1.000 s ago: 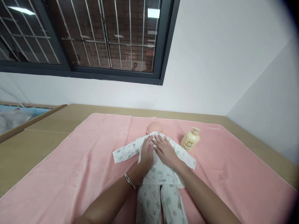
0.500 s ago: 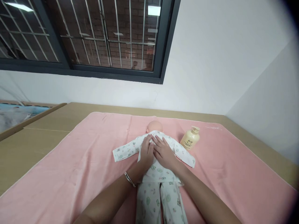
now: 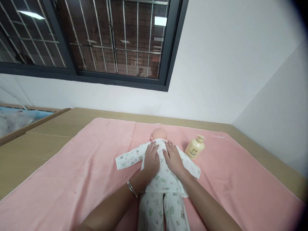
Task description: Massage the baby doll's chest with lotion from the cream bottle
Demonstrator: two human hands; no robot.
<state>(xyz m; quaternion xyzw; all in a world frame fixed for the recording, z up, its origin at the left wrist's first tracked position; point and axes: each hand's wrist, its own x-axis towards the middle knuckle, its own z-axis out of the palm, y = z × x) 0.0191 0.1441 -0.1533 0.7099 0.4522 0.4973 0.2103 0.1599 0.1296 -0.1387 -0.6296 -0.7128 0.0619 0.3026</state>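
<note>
A baby doll point(image 3: 159, 134) in white printed pyjamas lies face down on a pink towel point(image 3: 79, 170), head away from me. My left hand point(image 3: 151, 158) rests flat on the left side of its back, fingers together and pointing toward the head. My right hand point(image 3: 173, 158) lies flat on the right side of the back, a small gap between the two hands. Neither hand grips anything. A thin bracelet point(image 3: 132, 189) circles my left wrist. A cream pump bottle point(image 3: 194, 147) lies tilted on the towel just right of the doll's shoulder.
The towel covers a tan wooden table point(image 3: 36, 144) that meets a white wall point(image 3: 216, 70) at the back and right. A dark-framed barred window point(image 3: 96, 41) is above. A lower surface with bluish material point(image 3: 14, 117) shows at far left.
Both hands have slid apart from overlapping at the doll's upper back to lying side by side. The view has tilted slightly; doll and bottle stay put.
</note>
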